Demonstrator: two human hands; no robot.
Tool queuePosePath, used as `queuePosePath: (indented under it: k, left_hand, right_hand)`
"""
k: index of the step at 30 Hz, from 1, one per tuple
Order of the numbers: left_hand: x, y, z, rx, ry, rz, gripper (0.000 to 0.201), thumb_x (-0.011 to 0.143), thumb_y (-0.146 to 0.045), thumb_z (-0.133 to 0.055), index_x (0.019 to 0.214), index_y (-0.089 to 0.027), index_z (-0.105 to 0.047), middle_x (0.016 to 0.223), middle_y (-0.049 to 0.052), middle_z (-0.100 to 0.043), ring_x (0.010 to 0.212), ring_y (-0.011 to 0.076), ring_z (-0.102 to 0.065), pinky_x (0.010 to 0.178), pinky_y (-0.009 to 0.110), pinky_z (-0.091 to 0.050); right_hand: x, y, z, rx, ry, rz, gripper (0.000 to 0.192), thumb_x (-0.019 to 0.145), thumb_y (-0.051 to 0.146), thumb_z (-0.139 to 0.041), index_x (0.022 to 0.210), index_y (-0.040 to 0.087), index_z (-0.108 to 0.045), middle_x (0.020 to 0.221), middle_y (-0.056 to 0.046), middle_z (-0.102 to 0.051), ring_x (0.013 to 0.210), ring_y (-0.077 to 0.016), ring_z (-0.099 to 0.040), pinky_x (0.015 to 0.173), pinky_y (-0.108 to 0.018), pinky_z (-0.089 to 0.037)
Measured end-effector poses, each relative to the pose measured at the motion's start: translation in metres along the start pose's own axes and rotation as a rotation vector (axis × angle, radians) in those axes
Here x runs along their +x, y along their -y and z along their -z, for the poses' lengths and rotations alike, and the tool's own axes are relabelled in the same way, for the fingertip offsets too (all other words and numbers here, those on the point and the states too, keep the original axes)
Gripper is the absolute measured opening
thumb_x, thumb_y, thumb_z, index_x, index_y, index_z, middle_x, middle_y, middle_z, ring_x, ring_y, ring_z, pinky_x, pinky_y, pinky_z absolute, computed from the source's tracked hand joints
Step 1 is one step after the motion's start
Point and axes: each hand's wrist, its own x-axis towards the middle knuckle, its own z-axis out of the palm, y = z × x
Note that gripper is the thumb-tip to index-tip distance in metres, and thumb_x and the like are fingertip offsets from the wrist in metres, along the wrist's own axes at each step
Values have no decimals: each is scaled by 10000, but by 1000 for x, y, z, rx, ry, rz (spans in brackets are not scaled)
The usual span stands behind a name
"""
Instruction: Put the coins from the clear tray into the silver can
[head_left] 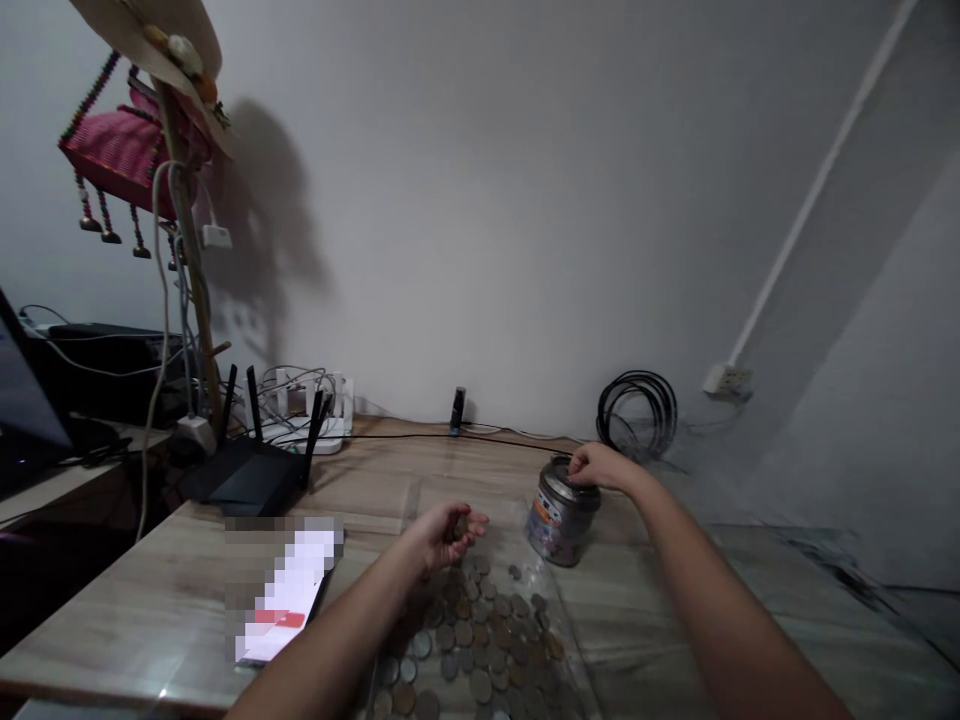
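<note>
My left hand [452,535] is turned palm up above the table, its fingers curled around what look like a few coins. At the top of a round metal tin [561,525] with a colourful printed side, my right hand [592,467] has its fingers pinched together and pointing down at the lid. Whatever is between those fingertips is hidden. Many loose silver and brass-coloured coins [480,635] lie spread on a clear plastic sheet [581,660] in front of me, below my left hand. The tin stands upright to the right of the coins.
A phone [289,595] with a lit, blurred screen lies left of my left forearm. Behind it are a black router [259,475] and a white router [319,430]. A small dark bottle [457,410] and a coiled black cable [637,412] stand by the wall.
</note>
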Motion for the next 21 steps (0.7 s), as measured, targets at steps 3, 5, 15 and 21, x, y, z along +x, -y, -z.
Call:
queuePosePath:
  k: [3, 5, 15, 21]
  left_hand:
    - [-1, 0, -1, -5, -25, -3, 210, 806, -212, -460, 851, -55, -592, 560, 40, -601, 372, 61, -494, 339, 117, -310]
    - [-2, 0, -3, -9, -34, -19, 210, 809, -196, -443, 856, -56, -591, 566, 46, -610, 391, 67, -510, 371, 127, -350]
    - [-2, 0, -1, -67, -10, -42, 283, 833, -208, -387, 946, -25, -571, 625, 100, -633, 500, 115, -576, 521, 193, -457]
    - [0, -1, 6, -229, 27, -63, 506, 867, -436, -301, 1012, -3, -520, 907, 252, -613, 866, 274, -620, 657, 316, -488]
  right_hand:
    - [0, 7, 1, -101, -143, -142, 95, 573, 210, -631, 636, 157, -678, 635, -26, -641, 585, -122, -536, 506, -207, -328]
    - [-1, 11, -1, -146, -261, -185, 125, 579, 200, -621, 679, 169, -688, 708, -46, -659, 635, -137, -554, 511, -213, -320]
    - [-7, 24, -8, -336, -338, -132, 187, 628, 102, -525, 702, 161, -686, 753, -93, -669, 683, -170, -581, 535, -237, -311]
    - [-39, 76, -38, -163, -575, 80, 274, 793, 312, -452, 851, 172, -679, 862, -101, -666, 742, -173, -570, 605, -252, -348]
